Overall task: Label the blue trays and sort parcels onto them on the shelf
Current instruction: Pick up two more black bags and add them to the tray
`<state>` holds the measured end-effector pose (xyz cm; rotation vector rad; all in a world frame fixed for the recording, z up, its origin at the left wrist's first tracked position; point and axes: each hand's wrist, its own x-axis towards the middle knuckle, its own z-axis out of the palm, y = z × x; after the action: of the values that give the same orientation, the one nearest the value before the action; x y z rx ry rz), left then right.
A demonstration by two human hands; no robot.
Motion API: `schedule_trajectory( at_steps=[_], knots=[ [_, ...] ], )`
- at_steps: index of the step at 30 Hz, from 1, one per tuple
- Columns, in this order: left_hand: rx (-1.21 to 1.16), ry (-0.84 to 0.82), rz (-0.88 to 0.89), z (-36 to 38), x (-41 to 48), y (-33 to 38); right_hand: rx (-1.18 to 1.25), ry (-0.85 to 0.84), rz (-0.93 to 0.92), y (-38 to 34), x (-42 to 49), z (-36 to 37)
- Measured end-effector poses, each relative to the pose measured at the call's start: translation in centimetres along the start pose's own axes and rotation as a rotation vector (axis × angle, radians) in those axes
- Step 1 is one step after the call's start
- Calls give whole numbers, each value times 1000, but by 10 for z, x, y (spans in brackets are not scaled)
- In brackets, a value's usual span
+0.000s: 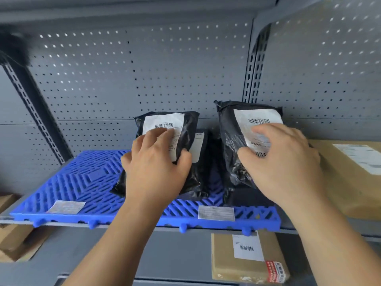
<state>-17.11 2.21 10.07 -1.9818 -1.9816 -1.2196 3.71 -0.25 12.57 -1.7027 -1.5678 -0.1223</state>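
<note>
A blue slatted tray (82,182) lies on the grey shelf, with one white label (66,206) stuck near its front left and another label (216,213) near its front right. Three black parcels stand on the tray. My left hand (156,168) grips the left black parcel (185,129), fingers over its white barcode label. My right hand (284,162) grips the right black parcel (228,129), which stands upright and taller. A third black parcel (201,149) stands between them, mostly hidden behind the left one.
A brown cardboard parcel (350,178) lies on the shelf right of the tray. Another brown box (247,256) with a barcode label sits on the shelf below. Cardboard boxes (14,238) are at the lower left. A perforated grey back panel (144,69) closes the shelf.
</note>
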Motion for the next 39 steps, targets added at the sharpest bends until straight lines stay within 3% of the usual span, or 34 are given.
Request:
schedule_trajectory(
  at_steps=[9,20,39],
  knots=[
    [82,-67,-15,33,17,36,-58,-138,54,25,30,24],
    [81,-197,-5,41,27,38,-87,-177,103,3,32,41],
    [-110,-201,212,11,18,35,-135,-16,158,-16,-9,16]
  ],
)
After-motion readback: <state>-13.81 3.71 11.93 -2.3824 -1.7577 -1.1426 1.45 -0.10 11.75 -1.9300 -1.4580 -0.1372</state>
